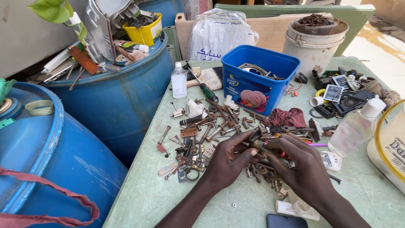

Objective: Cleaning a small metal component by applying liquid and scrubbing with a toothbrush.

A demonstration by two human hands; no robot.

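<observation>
Rusty part point(258, 145) in both hands (mid-table)

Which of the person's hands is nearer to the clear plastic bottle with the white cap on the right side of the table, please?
Right. The right hand lies just left of the clear bottle; the left hand is farther left, beyond the right hand.

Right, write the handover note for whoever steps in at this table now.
Left hand: grip closed on one end of the small rusty metal fitting.
Right hand: fingers pinch its other end, above the pale green table.
Nearby: scattered pile of rusty bolts and brackets, blue plastic tub behind it, clear plastic bottle to the right.
Done: fitting lifted clear of the pile.
Left: the rest of the pile lies loose.
</observation>
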